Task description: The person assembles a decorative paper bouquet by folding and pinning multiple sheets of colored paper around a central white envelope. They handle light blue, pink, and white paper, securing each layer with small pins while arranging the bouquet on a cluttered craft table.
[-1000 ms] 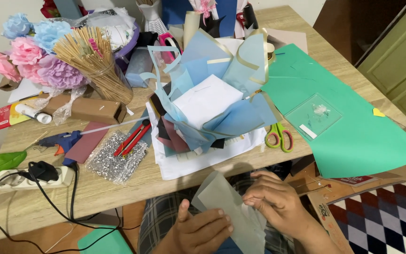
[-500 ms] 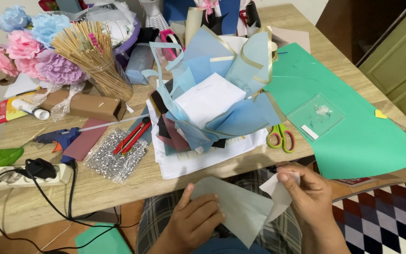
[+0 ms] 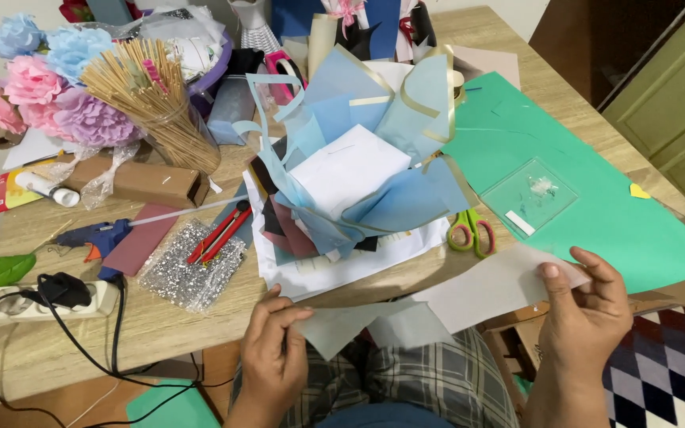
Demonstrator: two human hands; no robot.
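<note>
A thin grey sheet of paper (image 3: 469, 295) is stretched out over my lap in front of the table edge. My left hand (image 3: 271, 357) pinches its lower left corner. My right hand (image 3: 584, 313) grips its upper right end, thumb on top. Just beyond the sheet, on the wooden table (image 3: 160, 325), stands a bouquet-like wrap of blue papers (image 3: 358, 174) around a white block, resting on white sheets. Green-handled scissors (image 3: 469, 231) lie beside it, near my right hand.
A large green paper sheet (image 3: 596, 190) with a clear plastic square (image 3: 529, 194) covers the table's right. Left are a glue gun (image 3: 93, 236), silver glitter sheet (image 3: 188, 265), red cutter (image 3: 220, 231), jar of wooden skewers (image 3: 156, 103), paper flowers (image 3: 33, 87), power strip with cables (image 3: 37, 293).
My hands have moved apart, unfolding and stretching the grey sheet wide; the right hand went to the right and up, the left stayed low at the sheet's corner.
</note>
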